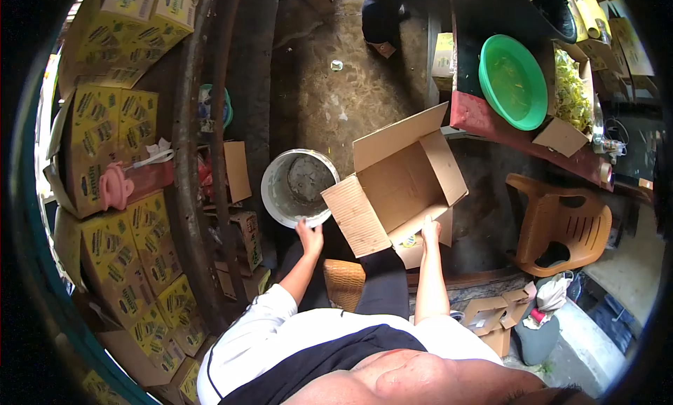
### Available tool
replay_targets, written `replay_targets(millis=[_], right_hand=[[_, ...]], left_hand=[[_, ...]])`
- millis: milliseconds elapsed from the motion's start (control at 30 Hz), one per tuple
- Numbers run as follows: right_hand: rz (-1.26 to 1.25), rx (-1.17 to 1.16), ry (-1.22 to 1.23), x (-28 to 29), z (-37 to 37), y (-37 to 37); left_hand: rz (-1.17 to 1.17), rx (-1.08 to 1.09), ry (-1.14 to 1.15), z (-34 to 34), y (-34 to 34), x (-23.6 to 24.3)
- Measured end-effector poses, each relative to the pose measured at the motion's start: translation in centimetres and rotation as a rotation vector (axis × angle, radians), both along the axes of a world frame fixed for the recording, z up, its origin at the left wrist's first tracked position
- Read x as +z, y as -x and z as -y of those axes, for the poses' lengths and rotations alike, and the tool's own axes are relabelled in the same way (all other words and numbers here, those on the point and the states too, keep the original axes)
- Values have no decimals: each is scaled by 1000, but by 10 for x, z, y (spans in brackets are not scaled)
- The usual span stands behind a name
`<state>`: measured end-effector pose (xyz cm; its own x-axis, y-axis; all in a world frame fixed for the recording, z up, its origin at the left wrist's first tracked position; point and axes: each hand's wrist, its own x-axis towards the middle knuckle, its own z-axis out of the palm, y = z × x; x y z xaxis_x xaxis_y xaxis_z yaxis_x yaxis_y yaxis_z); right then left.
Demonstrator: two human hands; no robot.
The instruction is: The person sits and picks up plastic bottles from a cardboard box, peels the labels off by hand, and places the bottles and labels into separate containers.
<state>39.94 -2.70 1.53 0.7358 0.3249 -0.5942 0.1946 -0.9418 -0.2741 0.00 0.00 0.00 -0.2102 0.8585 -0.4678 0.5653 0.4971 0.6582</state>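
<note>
Several stacked cartons (119,153): piled along the left side, with yellow panels and repeated product lettering in dark print; partly bent or blurred toward the lens rim.
Red-edged counter (484,118): set at the upper right, partly in shade.
Open cardboard box (399,184): tilted, with flaps spread and nothing visible inside; marked with a patch of yellow print beside the near flap; likely to slip or crease if supported by that edge alone.
Brown plastic chair (526,226): standing at the right, well apart from the box, with no legible writing.
Green basin (493,90): resting on the counter, round, without visible label.
White bucket (275,198): just left of the box, mouth up, stained grey inside; could tip if pulled down by the near rim.
Right hand (431,230): grasping the box's near edge, thumb uppermost.
Left hand (310,238): apparently grasping the bucket's near rim, fingertips partly hidden.
</note>
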Motion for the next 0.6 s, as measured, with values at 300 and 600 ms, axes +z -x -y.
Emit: replay_targets(millis=[300,600], right_hand=[[-74,-144,-130,-25,-22,6],[-200,-330,-187,-39,-29,14]], left_hand=[[637,1033,742,10,15,-120],[743,1303,309,-15,8,-139]])
